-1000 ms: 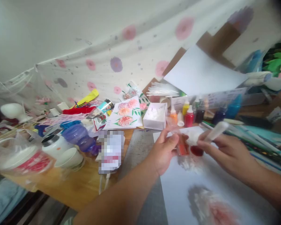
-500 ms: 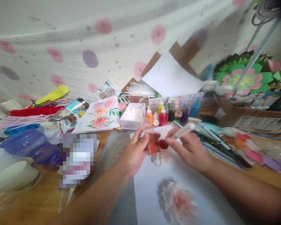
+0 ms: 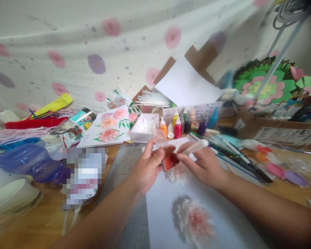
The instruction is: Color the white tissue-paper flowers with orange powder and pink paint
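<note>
My left hand [image 3: 146,167] pinches a small clear case with an orange-red pad [image 3: 168,159], its lid flipped up. My right hand [image 3: 202,164] grips a white stick-like dauber [image 3: 197,146] whose dark red tip presses into the pad. Both hands hover over a white sheet [image 3: 166,214] that bears a pink and white dabbed flower [image 3: 194,219]. A small white tuft [image 3: 176,176] lies on the sheet just under the hands.
Several small ink bottles [image 3: 178,127] and a white box [image 3: 144,128] stand behind the hands. A flower-painted card [image 3: 109,129] lies to the left, pens [image 3: 233,152] to the right. A blue lidded tub [image 3: 28,162] and a green paper flower [image 3: 264,86] flank the wooden table [image 3: 49,221].
The view swung right and steadied. The dauber's red tip, held just beside the case before, now rests on the orange-red pad. My hands stayed together over the sheet.
</note>
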`<state>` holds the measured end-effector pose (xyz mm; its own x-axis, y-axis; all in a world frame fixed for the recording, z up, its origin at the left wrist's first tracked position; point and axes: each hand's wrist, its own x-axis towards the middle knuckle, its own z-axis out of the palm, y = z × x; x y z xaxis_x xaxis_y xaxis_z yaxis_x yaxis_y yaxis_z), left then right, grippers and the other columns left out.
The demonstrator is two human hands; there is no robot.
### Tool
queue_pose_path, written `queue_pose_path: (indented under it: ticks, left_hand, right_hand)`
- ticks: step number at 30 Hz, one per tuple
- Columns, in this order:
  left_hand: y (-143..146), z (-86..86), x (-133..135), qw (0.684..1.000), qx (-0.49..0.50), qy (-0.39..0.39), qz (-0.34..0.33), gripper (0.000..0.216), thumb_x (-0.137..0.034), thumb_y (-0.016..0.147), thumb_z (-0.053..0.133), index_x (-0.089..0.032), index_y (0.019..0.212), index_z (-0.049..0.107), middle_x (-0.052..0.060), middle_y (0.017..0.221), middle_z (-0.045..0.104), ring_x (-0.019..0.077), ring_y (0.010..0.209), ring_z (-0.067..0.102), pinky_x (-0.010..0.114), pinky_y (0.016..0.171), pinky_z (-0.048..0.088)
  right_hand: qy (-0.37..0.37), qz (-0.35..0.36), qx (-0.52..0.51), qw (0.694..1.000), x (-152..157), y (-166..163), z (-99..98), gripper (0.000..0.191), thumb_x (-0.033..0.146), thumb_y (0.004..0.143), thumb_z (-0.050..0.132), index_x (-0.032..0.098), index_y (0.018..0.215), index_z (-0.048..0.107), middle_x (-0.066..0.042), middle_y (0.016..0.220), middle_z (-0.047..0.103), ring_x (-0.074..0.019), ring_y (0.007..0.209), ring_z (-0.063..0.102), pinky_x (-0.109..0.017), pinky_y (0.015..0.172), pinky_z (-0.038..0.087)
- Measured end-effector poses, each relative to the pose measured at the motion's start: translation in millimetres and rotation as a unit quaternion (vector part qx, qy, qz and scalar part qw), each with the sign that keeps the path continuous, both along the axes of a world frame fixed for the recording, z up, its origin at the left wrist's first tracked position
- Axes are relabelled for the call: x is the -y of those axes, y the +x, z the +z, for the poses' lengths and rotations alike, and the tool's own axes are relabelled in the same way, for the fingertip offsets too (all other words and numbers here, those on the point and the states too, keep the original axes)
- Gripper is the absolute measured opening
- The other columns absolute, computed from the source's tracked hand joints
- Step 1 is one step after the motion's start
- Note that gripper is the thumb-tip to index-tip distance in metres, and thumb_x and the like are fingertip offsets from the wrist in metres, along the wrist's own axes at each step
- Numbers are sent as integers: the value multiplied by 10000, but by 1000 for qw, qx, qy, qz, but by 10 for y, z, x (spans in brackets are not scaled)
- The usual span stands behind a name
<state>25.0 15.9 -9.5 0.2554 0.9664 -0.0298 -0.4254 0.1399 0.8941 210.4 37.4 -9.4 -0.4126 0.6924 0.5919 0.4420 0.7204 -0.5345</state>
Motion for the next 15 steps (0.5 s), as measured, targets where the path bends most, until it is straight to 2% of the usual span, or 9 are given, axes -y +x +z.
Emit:
queue_pose_path:
  ticks: [3, 7, 11, 15]
  left_hand:
    - [-4, 5, 3, 1000, -4, -2, 9, 534, -344, 840, 723, -259, 1313, 489, 101, 1199, 714, 252, 1113, 672, 431, 933, 522]
    - [-13, 1, 8, 1000, -2, 10, -6, 498, -343, 879, 677, -260, 1330, 482, 107, 1227, 704, 255, 1162, 647, 451, 972, 502]
    - [-16, -4, 10, 1000, -8, 8, -6, 509, -327, 875, 684, -277, 1334, 468, 92, 1246, 697, 237, 1153, 651, 411, 954, 506]
    - [-4, 6, 10, 1000, -6, 17, -5, 461, -312, 874, 690, -275, 1295, 505, 82, 1239, 703, 220, 1169, 642, 376, 946, 501]
  right_hand:
    - [-13, 2, 2, 1000, -3, 14, -5, 225, 264, 893, 531, 213, 683, 594, -16, 622, 688, -147, 553, 621, -261, 558, 458]
    - [-15, -17, -16, 1000, -13, 43, 6, 234, 292, 922, 492, 199, 750, 620, -48, 704, 724, -160, 632, 656, -270, 617, 485]
    - [-12, 16, 3, 1000, -23, 59, 29, 249, 281, 851, 549, 219, 611, 577, 5, 530, 629, -128, 484, 554, -253, 516, 420]
    - [-19, -12, -14, 1000, -53, 83, 28, 257, 317, 892, 523, 209, 677, 614, -35, 632, 686, -155, 578, 603, -276, 581, 450]
